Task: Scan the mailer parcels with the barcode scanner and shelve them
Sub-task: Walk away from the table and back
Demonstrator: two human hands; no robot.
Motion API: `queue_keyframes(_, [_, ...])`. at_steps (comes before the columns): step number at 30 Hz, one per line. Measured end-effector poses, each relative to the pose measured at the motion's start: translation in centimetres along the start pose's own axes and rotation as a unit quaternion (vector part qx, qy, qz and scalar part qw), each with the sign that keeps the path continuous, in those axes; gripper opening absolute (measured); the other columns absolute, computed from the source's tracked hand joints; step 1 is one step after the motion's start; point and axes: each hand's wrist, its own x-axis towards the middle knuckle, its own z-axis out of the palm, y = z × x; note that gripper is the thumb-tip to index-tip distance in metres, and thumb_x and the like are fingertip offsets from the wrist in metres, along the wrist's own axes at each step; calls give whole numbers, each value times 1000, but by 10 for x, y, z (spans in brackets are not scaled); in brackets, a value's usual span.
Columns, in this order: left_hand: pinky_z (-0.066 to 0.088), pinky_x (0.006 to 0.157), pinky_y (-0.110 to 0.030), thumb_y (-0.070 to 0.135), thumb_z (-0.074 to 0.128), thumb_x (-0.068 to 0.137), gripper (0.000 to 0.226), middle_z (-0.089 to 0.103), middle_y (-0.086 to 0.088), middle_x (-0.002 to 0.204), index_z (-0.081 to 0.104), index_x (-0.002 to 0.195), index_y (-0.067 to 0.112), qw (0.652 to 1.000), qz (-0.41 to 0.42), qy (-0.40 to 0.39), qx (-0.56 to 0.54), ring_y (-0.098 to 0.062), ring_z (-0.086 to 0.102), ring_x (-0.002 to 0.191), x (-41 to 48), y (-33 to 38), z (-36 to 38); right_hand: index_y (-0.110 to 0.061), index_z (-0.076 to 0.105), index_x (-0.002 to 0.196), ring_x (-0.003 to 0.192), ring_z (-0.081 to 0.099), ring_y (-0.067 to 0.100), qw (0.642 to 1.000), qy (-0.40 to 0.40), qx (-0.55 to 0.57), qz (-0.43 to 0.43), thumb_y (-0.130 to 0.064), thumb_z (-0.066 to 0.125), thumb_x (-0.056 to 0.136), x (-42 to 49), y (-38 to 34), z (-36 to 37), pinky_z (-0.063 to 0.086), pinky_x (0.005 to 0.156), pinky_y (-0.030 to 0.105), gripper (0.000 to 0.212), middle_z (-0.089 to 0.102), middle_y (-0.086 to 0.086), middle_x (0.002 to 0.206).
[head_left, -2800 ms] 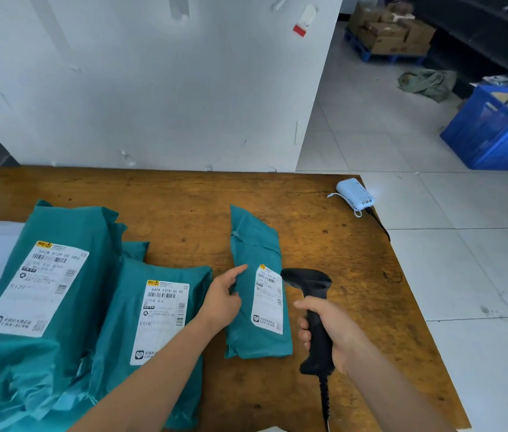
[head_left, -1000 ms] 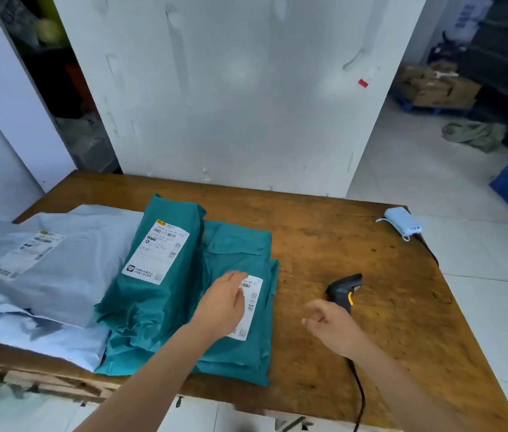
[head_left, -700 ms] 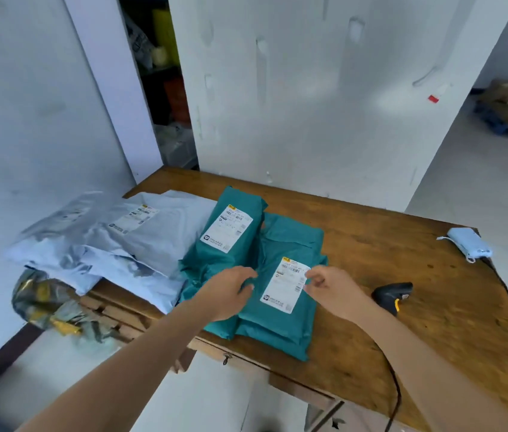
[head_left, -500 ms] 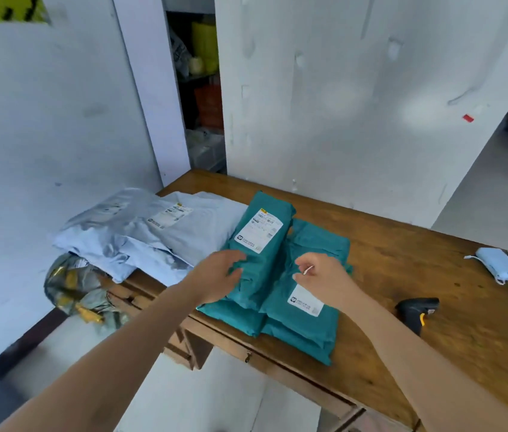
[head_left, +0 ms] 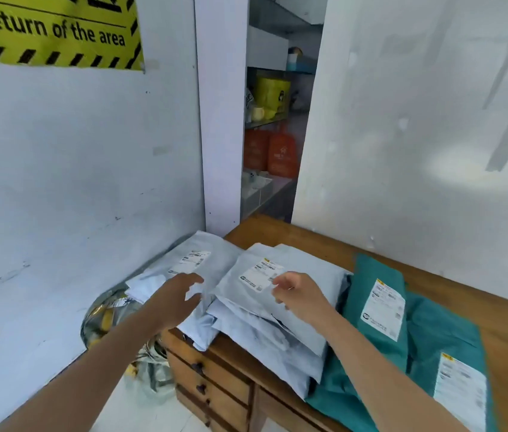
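Note:
Several pale grey mailer parcels are piled on the left end of the wooden table (head_left: pixel 480 310). The top grey mailer (head_left: pixel 280 294) shows a white label. My left hand (head_left: pixel 177 297) hovers with loosely spread fingers over the left grey mailer (head_left: pixel 196 263), holding nothing. My right hand (head_left: pixel 299 296) hangs with relaxed, slightly curled fingers over the top grey mailer's label, also holding nothing. Two teal mailers lie to the right, one (head_left: pixel 377 310) against the grey pile and another (head_left: pixel 458 369) at the frame's right edge. The barcode scanner is out of view.
The table has drawers (head_left: pixel 212 378) below its left end. A crumpled silver bag (head_left: pixel 106 319) lies on the floor beside it. White walls stand close on the left and behind. Between them, shelves (head_left: pixel 274 120) hold orange and yellow packages. A yellow sign (head_left: pixel 50 29) hangs upper left.
My view swung left. Both hands left the teal mailers and moved over the grey pile. The scanner, set down on the table earlier, has gone out of frame.

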Motion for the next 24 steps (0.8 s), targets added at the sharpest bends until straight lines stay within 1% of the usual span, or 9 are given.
queue_keyframes(3, [37, 86, -19, 19, 54, 93, 36, 55, -5, 127, 50, 129, 17, 1000, -28, 6, -5, -14, 52, 103, 24, -53, -34, -14, 60, 86, 77, 57, 19, 999, -22, 32, 29, -8, 55, 86, 37, -31, 54, 46, 68, 25, 7, 62, 7, 82])
queue_keyframes(6, [42, 88, -25, 15, 58, 91, 33, 57, -10, 125, 56, 124, 13, 997, -62, 29, -22, -18, 55, 96, 58, -91, -58, -6, 56, 79, 69, 43, 15, 996, -21, 43, 71, -4, 51, 87, 73, -54, 92, 35, 55, 22, 9, 49, 12, 80])
queue_keyframes(8, [44, 78, -29, 14, 60, 89, 24, 63, -10, 106, 62, 112, 9, 996, -69, 42, -28, -24, 58, 90, 86, -111, -65, -1, 58, 78, 73, 43, 17, 990, -15, 82, 114, -3, 54, 83, 101, -61, 112, 32, 60, 27, 7, 47, 12, 80])
queue_keyframes(11, [37, 62, -26, 20, 65, 87, 14, 54, -5, 84, 53, 92, 14, 995, -83, 32, -45, -18, 51, 84, 129, -129, -63, -19, 43, 69, 74, 44, 20, 975, -11, 123, 185, -25, 60, 76, 142, -56, 139, 34, 65, 28, 19, 42, 2, 73])
queue_keyframes(12, [39, 66, -27, 24, 67, 85, 19, 56, -7, 87, 52, 94, 15, 993, -101, 17, -64, -19, 52, 85, 144, -136, -60, -21, 46, 75, 80, 48, 22, 968, -8, 138, 209, -34, 62, 69, 155, -51, 146, 38, 71, 30, 21, 46, 2, 77])
queue_keyframes(14, [43, 83, -29, 27, 70, 83, 38, 61, -15, 111, 56, 114, 10, 988, -127, -12, -89, -27, 58, 100, 173, -154, -49, -15, 56, 109, 103, 55, 26, 953, -13, 175, 246, -39, 64, 67, 176, -41, 162, 41, 86, 34, 49, 58, 8, 107])
queue_keyframes(16, [43, 90, -33, 30, 69, 83, 57, 55, -16, 130, 49, 129, 5, 984, -150, -45, -85, -32, 57, 112, 199, -172, -39, -8, 43, 134, 117, 53, 28, 941, -2, 196, 275, -31, 66, 77, 190, -32, 177, 41, 93, 33, 66, 54, 12, 131])
queue_keyframes(20, [44, 92, -35, 33, 66, 85, 63, 52, -16, 135, 43, 133, 0, 967, -201, -121, -93, -32, 55, 113, 239, -190, -20, -1, 50, 127, 100, 59, 26, 904, 42, 242, 349, -33, 67, 66, 209, -22, 196, 49, 90, 33, 71, 61, 10, 114])
queue_keyframes(24, [46, 73, -29, 36, 73, 78, 54, 61, -9, 111, 55, 117, 4, 940, -222, -193, -175, -25, 58, 92, 265, -199, -3, 1, 51, 125, 92, 50, 24, 866, 72, 279, 409, -28, 69, 82, 236, -17, 197, 40, 80, 27, 55, 52, 6, 102])
